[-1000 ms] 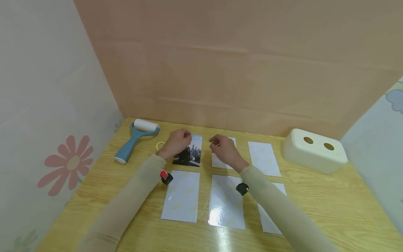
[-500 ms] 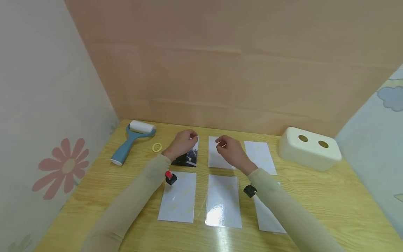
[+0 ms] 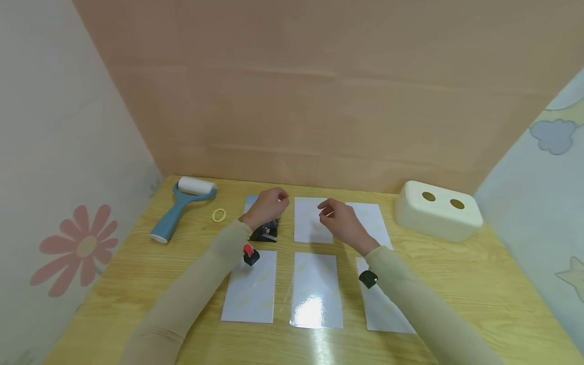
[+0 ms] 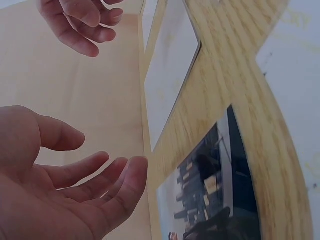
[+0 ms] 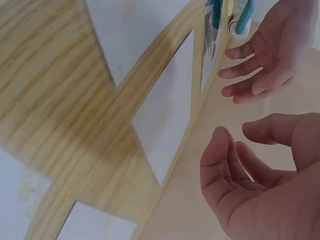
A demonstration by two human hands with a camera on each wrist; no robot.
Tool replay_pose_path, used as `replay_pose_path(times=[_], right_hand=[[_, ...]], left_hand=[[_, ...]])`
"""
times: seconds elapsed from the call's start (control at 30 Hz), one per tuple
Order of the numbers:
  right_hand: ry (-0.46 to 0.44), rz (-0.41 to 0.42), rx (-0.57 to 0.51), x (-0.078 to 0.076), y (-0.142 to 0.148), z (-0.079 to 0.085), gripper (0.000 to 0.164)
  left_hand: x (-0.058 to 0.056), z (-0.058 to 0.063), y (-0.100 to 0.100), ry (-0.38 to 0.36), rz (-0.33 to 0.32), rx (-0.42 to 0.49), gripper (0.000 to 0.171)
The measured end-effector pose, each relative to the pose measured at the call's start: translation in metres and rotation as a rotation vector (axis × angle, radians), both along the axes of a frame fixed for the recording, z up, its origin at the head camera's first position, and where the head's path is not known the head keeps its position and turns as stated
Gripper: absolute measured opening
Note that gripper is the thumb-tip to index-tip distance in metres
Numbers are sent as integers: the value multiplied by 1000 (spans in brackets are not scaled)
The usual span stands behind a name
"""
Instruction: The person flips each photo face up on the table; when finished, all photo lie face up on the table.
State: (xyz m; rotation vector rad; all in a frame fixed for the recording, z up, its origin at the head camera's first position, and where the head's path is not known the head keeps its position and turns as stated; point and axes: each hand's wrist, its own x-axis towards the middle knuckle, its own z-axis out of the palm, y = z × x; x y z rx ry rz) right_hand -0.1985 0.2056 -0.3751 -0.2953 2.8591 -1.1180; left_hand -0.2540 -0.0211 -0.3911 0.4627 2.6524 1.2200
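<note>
My left hand hovers over a printed photo of a city skyline, partly covering it in the head view. Its fingers are loosely bent with nothing between them, as the left wrist view shows of that hand. Over the gap between two white cards, my right hand hangs with thumb and fingertips apart, holding nothing. One of those is the back middle card; the other is the back right card, partly covered by the hand. Several white cards lie in two rows with the photo.
A blue-handled roller with a white head lies at the back left. Near it is a yellow ring. A cream box with two round holes stands at the back right. Brown paper rises behind the wooden table.
Both hands have shifted right relative to the cards, with little change in finger pose. The yellow ring, partly covered before, now shows whole. The head view has turned slightly right.
</note>
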Motion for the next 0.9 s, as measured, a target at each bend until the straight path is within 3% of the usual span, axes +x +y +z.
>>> replay_pose_path(times=[0.4, 0.63, 0.9], right_hand=[[-52, 9, 14, 9, 12, -5, 39], [-65, 41, 46, 7, 11, -10, 44], [-113, 56, 99, 5, 9, -15, 49]], left_hand=[[-10, -6, 6, -24, -33, -47, 41], [-13, -6, 4, -50, -14, -102, 46], [-19, -6, 2, -30, -6, -108, 47]])
